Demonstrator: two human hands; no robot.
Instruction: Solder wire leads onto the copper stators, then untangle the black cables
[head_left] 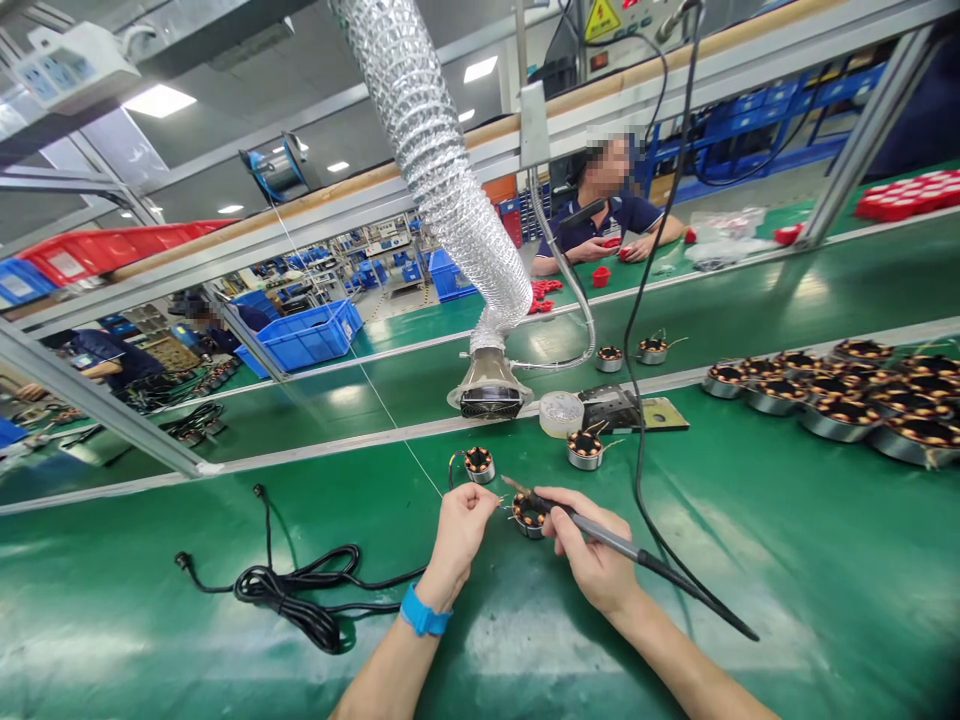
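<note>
1. The left hand (463, 525) has thumb and forefinger pinched together on thin wires (501, 501); the fingers cover most of them, so their number is unclear.
2. The right hand (589, 545) grips a soldering iron (611, 540) like a pen, fingers closed around its handle. Its tip points toward the left fingertips; whether it touches the wires cannot be told.
3. Below the iron, between the hands, a wound motor stator (529, 530) sits on the green bench mat (720, 560), its right edge partly hidden by the right fingers.
4. A second stator (480, 465) stands just beyond the left hand, a third (585, 450) farther right.
5. A coiled black cable (281, 595) lies left; its run is lost behind the left forearm, which wears a blue wrist strap (424, 612).
6. A fine strand (394, 420) descends from a spool (277, 170) toward the left hand, its end hidden.
7. The stator cluster (840, 410) at right is cut off by the frame edge.
8. Both forearms leave the frame at the bottom.
</note>
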